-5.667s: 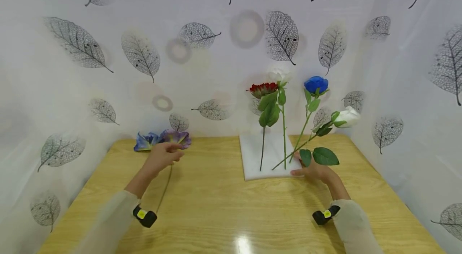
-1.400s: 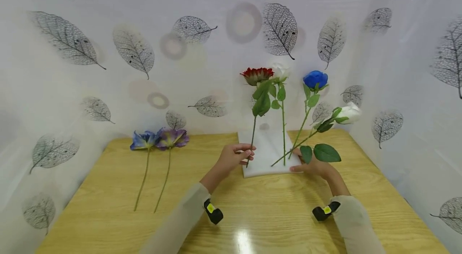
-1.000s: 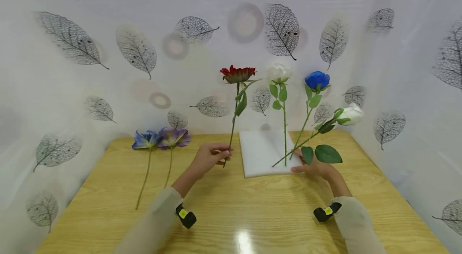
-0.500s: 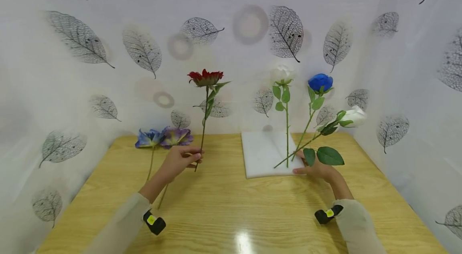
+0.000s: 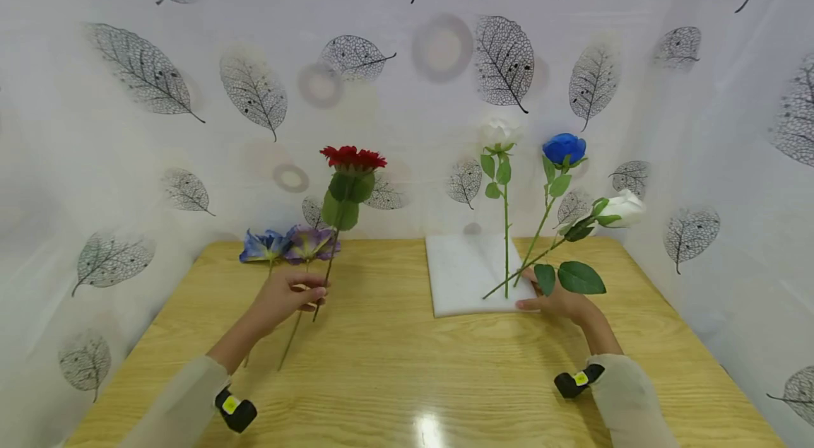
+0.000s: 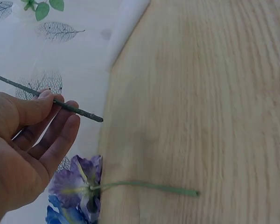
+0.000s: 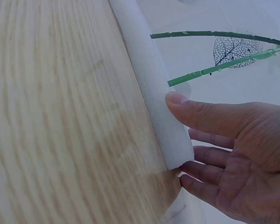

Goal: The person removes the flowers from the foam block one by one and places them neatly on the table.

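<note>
Between thumb and fingers, my left hand (image 5: 285,299) pinches a red artificial flower (image 5: 352,160) low on its stem (image 6: 84,113). The flower stands upright above the left of the table, in front of a purple flower (image 5: 310,244) and a blue flower (image 5: 263,246) lying there. My right hand (image 5: 559,299) holds the right front corner of a white foam board (image 5: 461,292), thumb on its near edge and fingers along its side. In the board stand an upright white rose (image 5: 500,136), a blue rose (image 5: 564,149) and a white rose (image 5: 623,209) leaning right.
The wooden table (image 5: 394,363) reaches back to a pale curtain (image 5: 407,102) printed with leaves. Curtain also hangs on both sides. Leaves (image 5: 581,277) of the leaning rose spread just above my right hand.
My left hand went from the lying flowers to the red flower, took its stem and carried it off the board to the left. The flower head has turned. My right hand stayed put.
</note>
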